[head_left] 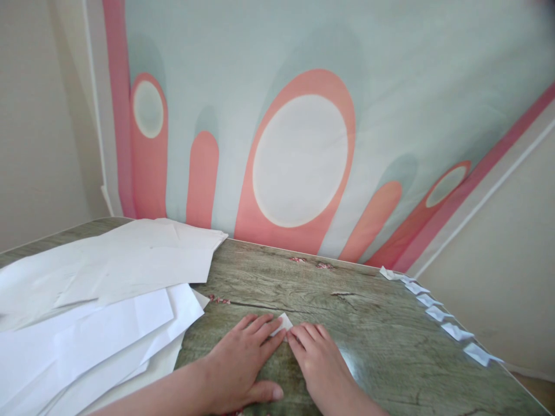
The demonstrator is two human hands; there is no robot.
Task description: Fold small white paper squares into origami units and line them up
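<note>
Small paper [284, 322] on the table [373, 341], tip pointing away from you, long axis unclear, your left hand [243, 361] spread over it, right hand [323, 367] narrow beside, grip unclear, about seven folded pieces [457, 331] rightward

table [260, 277] | sheets [143, 254] — left | folded papers [457, 331] — right edge | small paper [284, 319], middle

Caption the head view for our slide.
Left hand and right hand touch a small paper between loose sheets and folded pieces.
</note>
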